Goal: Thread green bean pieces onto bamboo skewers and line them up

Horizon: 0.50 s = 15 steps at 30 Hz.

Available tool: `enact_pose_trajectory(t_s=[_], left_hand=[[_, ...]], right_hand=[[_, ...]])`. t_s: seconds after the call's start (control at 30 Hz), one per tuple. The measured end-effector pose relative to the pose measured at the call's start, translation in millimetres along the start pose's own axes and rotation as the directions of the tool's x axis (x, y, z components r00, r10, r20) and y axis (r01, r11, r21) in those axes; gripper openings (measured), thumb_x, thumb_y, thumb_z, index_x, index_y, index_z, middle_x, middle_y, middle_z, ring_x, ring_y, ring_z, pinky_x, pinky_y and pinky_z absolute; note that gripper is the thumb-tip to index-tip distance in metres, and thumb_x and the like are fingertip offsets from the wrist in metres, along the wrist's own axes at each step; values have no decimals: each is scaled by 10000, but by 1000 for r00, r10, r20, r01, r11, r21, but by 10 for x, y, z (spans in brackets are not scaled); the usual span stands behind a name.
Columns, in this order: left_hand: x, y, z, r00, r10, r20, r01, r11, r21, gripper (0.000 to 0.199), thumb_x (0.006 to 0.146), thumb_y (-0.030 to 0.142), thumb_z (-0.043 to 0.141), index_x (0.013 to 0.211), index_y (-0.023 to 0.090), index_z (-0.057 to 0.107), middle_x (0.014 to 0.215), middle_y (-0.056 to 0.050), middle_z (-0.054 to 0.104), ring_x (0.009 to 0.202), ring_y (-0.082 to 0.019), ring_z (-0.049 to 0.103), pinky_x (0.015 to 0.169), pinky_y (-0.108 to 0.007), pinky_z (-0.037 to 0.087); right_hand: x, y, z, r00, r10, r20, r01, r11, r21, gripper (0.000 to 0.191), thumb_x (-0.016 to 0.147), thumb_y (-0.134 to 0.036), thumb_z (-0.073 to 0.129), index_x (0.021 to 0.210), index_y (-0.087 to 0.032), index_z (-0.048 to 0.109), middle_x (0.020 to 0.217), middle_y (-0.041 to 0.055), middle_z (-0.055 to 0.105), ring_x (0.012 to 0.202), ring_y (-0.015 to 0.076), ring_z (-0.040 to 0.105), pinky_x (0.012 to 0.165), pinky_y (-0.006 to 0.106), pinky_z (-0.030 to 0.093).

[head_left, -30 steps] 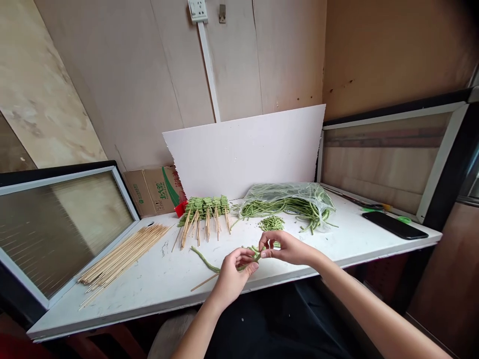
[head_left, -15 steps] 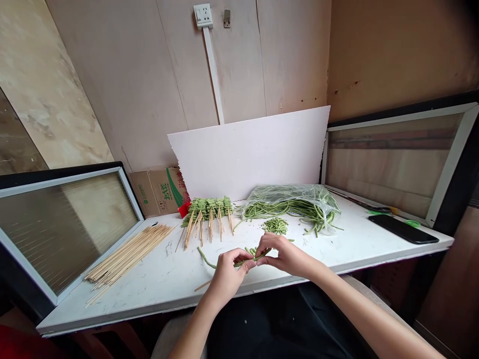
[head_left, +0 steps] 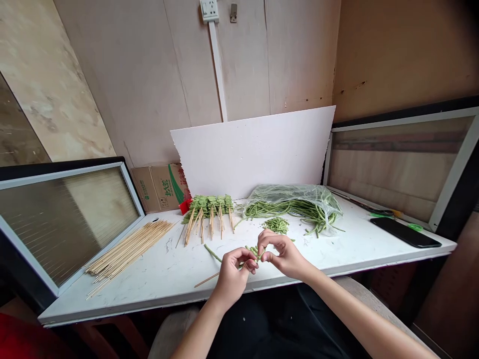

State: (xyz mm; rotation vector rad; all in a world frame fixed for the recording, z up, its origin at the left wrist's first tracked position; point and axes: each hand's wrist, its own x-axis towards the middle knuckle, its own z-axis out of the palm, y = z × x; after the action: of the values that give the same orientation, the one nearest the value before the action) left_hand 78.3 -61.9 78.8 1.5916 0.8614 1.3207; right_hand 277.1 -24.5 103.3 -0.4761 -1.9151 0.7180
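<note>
From where I stood: tight corner. Back wall [head_left: 149,65] was pale greyish panelling, vertical seams, some grime. Power socket [head_left: 209,11] sat high up, white cable trunking [head_left: 218,70] running down from it, small metal bracket [head_left: 233,13] alongside. Right wall [head_left: 404,55] was tan, brown stains near the corner. Far left had a marbled cream panel [head_left: 56,80]. White foam board [head_left: 254,154], ragged side edges, leaned at the back of the white table [head_left: 160,274]. Black-framed glazed panels [head_left: 71,224] flanked both ends. Beige seat [head_left: 172,331] below. Light was soft, daylight-like.
</note>
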Motion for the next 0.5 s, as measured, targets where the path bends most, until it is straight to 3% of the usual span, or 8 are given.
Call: enact_pose_trajectory(t_s=[0.13, 0.23, 0.4, 0.5], left_hand=[[-11, 4, 28, 999, -20, 31, 20, 1000, -2, 299, 913, 423, 758, 871, 132, 701, 759, -51, 697, 645, -129, 616, 664, -268, 528], [-12, 11, 16, 997, -49, 59, 48, 999, 21, 376, 902, 506, 767, 915, 133, 716, 806, -67, 717, 665, -140, 627, 673, -280, 535], [-40, 22, 36, 986, -103, 133, 89, 990, 106, 395, 886, 525, 780, 939, 136, 738, 833, -74, 723, 683, -148, 641, 722, -301, 547], [-62, 41, 54, 981, -114, 159, 93, 986, 138, 376, 889, 509, 780, 945, 139, 743, 831, -67, 720, 674, -144, 640, 753, -310, 544]], right_hand=[[22, 165, -280, 994, 74, -77, -75, 997, -12, 331, 894, -541, 785, 871, -213, 750, 858, 63, 699, 872, 232, 638, 834, 375, 508], [20, 331, -566, 977, 181, -111, -197, 967, -159, 376, 918, -579, 731, 923, -204, 762, 942, 88, 741, 919, 251, 668, 831, 373, 519], [-74, 701, -879, 922, 359, -144, -387, 849, -359, 517, 913, -680, 650, 886, -180, 778, 979, 114, 764, 877, 263, 685, 724, 347, 511], [-186, 956, -970, 910, 384, -159, -405, 737, -540, 539, 918, -689, 615, 889, -185, 802, 961, 123, 771, 898, 287, 671, 783, 384, 503]])
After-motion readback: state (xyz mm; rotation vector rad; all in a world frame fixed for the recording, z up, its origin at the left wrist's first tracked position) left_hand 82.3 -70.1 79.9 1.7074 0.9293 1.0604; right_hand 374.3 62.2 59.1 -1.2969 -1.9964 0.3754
